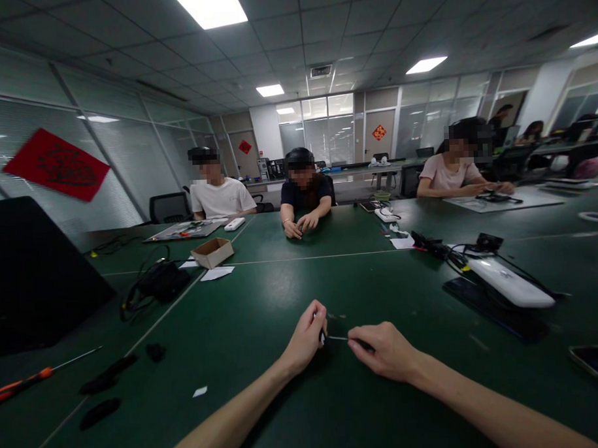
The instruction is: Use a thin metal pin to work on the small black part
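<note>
My left hand (307,338) is closed around a small dark object with a white part (322,337); most of it is hidden by the fingers. My right hand (386,351) pinches a thin tool with a light, slender shaft (338,339). A dark part of this tool shows under the fingers. The shaft points left, towards the small object, and its tip lies close to it; whether they touch I cannot tell. Both hands are just above the green table (266,401). Fingers hide the exact kind of either item.
On the left lie an orange-and-black screwdriver (44,373), black scraps (100,412) and a paper bit (199,391). Beyond are a cardboard box (213,253) and black cables (156,281). A white device (511,283) stands right. Several people sit around; one handles something small opposite (302,227).
</note>
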The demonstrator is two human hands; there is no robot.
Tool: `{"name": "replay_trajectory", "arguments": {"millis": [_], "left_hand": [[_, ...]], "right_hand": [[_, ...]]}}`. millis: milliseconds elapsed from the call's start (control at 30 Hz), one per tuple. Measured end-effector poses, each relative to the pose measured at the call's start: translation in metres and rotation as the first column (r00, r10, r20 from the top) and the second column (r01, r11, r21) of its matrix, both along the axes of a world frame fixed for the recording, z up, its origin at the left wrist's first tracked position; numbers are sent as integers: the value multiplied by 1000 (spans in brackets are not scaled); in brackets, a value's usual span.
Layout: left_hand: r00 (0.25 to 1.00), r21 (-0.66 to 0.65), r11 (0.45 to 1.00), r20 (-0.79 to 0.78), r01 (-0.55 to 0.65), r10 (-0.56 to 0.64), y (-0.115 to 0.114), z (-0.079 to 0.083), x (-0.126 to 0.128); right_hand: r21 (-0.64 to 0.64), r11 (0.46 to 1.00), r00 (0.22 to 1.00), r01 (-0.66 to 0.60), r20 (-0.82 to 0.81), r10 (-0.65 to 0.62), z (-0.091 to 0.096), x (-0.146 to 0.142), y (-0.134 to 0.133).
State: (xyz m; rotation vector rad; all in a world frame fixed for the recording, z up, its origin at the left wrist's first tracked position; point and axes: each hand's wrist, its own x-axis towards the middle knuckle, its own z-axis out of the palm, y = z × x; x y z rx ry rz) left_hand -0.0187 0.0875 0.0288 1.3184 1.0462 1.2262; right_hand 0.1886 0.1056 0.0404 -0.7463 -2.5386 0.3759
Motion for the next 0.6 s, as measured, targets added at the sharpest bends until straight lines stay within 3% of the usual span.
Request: {"name": "replay_trajectory", "arguments": {"millis": [367,600], "left_hand": [[995,72,997,-101,20,-13,-6,8,2],[964,131,990,-250,-58,90,-3,1,-1]], "right_hand": [[26,999,999,23,34,-23,-1,2,-2],[162,984,992,74,93,-90,-5,3,-2]]}}
